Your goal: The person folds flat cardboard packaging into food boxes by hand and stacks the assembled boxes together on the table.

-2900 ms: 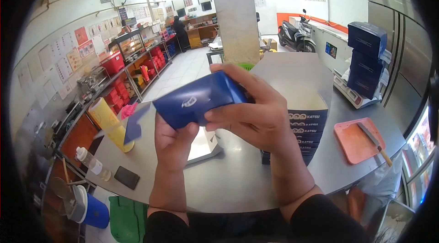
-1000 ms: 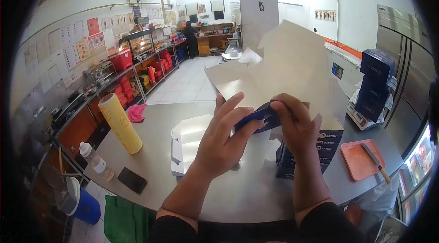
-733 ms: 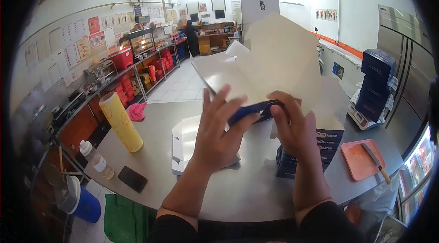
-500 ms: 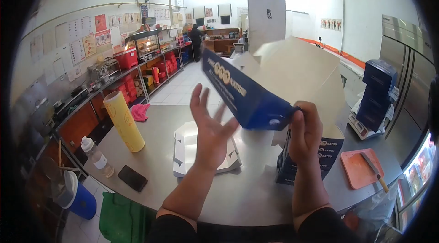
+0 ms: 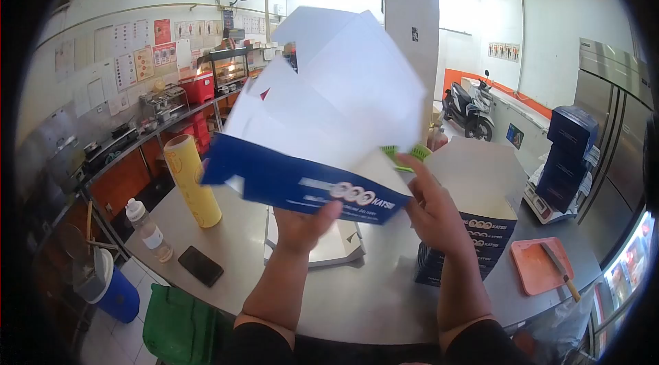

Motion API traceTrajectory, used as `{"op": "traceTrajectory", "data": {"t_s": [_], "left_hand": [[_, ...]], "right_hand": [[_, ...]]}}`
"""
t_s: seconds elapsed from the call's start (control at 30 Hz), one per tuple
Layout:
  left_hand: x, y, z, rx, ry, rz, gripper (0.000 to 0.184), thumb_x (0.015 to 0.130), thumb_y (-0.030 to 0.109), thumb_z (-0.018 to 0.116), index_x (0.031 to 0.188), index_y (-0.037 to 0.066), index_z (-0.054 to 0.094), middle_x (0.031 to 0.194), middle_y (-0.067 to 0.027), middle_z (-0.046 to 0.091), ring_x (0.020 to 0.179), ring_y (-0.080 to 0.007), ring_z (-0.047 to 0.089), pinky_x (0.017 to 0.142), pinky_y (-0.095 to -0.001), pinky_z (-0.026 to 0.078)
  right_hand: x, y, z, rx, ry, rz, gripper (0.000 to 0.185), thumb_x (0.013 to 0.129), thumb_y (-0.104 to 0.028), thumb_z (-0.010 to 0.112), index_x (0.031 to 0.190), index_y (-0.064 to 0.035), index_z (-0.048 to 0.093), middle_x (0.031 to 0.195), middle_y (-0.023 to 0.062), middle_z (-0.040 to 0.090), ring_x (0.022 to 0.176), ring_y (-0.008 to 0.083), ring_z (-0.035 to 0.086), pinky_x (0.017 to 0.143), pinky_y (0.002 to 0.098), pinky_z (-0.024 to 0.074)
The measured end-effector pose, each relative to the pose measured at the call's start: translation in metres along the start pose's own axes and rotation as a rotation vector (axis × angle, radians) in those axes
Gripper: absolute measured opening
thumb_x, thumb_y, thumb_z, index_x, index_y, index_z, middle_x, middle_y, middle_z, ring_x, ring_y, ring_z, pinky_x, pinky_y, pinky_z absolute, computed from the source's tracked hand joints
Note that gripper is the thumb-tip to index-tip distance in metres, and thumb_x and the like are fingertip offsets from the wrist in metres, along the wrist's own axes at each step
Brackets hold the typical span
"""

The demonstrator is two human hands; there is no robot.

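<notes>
A partly folded blue and white carton [image 5: 343,83] is held up over the steel table, its blue printed side facing me. My left hand [image 5: 305,226] grips its lower edge from below, thumb on the blue side and the other fingers hidden behind. At the carton's right corner is my right hand [image 5: 429,210], its index finger raised and its thumb hidden at the edge. Beneath the carton, an open white box [image 5: 329,248] lies on the table, partly covered. To the right of my right hand stands a stack of dark blue cartons [image 5: 491,231].
On the table's left are a yellow roll [image 5: 192,183], a bottle [image 5: 149,231] and a phone [image 5: 200,266]. A pink tray [image 5: 532,269] with a knife [image 5: 559,262] lies at the right. Behind it, blue boxes [image 5: 564,155] stand on a scale [image 5: 542,203].
The carton has swung left and turned its printed side toward me. My left hand, spread apart from it half a second ago, has taken hold of its lower edge. The view has shifted slightly.
</notes>
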State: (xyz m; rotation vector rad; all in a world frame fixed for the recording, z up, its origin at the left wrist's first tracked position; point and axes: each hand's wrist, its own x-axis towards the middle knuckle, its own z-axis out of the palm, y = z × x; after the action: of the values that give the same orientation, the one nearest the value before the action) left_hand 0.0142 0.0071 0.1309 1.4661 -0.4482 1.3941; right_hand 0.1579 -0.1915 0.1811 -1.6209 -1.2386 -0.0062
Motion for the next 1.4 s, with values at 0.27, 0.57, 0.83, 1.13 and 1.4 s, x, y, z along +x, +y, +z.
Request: {"op": "traceTrajectory", "data": {"t_s": [0.27, 0.57, 0.83, 1.13, 1.4], "left_hand": [[0.013, 0.009, 0.041, 0.599, -0.229, 0.147, 0.146, 0.060, 0.029, 0.096, 0.167, 0.008, -0.001, 0.159, -0.0261, 0.025, 0.138, -0.0411, 0.037, 0.117, -0.0552, 0.032], [0.011, 0.003, 0.045, 0.730, -0.317, 0.180, 0.147, 0.056, 0.030, 0.103, 0.167, 0.013, 0.010, 0.149, -0.0248, 0.035, 0.141, -0.0440, 0.042, 0.118, -0.0508, 0.040], [0.016, 0.009, 0.044, 0.793, -0.124, 0.221, 0.119, 0.056, 0.024, 0.098, 0.160, 0.032, 0.040, 0.143, -0.0248, 0.044, 0.130, -0.0463, 0.049, 0.108, -0.0575, 0.042], [0.021, 0.023, 0.045, 0.934, -0.389, 0.354, 0.101, 0.056, 0.029, 0.099, 0.146, 0.046, 0.058, 0.145, -0.0169, 0.046, 0.137, -0.0417, 0.048, 0.110, -0.0599, 0.039], [0.022, 0.037, 0.046, 0.824, -0.598, 0.385, 0.105, 0.053, 0.030, 0.101, 0.146, 0.050, 0.057, 0.147, -0.0159, 0.045, 0.139, -0.0392, 0.047, 0.113, -0.0603, 0.039]], "right_hand": [[-0.018, 0.026, 0.011, 0.644, -0.055, -0.334, 0.074, 0.105, -0.041, 0.066, 0.157, 0.0057, 0.041, 0.148, 0.0205, 0.057, 0.140, 0.0290, 0.053, 0.118, 0.0427, 0.0359], [-0.015, 0.015, 0.006, 0.554, -0.005, -0.655, 0.045, 0.097, -0.029, 0.076, 0.128, 0.0025, 0.067, 0.130, 0.0199, 0.067, 0.125, 0.0315, 0.062, 0.112, 0.0441, 0.0421], [-0.012, 0.022, -0.001, 0.305, 0.262, -0.756, 0.034, 0.096, -0.033, 0.076, 0.105, -0.0008, 0.072, 0.122, 0.0204, 0.063, 0.115, 0.0307, 0.061, 0.105, 0.0445, 0.0444], [-0.016, 0.004, -0.025, 0.285, 0.255, -0.622, 0.076, 0.097, -0.063, 0.058, 0.126, 0.0055, 0.070, 0.128, 0.0225, 0.066, 0.125, 0.0316, 0.059, 0.110, 0.0453, 0.0413], [-0.025, 0.006, -0.063, 0.444, 0.097, -0.245, 0.033, 0.106, -0.032, 0.060, 0.090, -0.0027, 0.059, 0.103, 0.0076, 0.065, 0.101, 0.0152, 0.058, 0.094, 0.0281, 0.0413]]}}
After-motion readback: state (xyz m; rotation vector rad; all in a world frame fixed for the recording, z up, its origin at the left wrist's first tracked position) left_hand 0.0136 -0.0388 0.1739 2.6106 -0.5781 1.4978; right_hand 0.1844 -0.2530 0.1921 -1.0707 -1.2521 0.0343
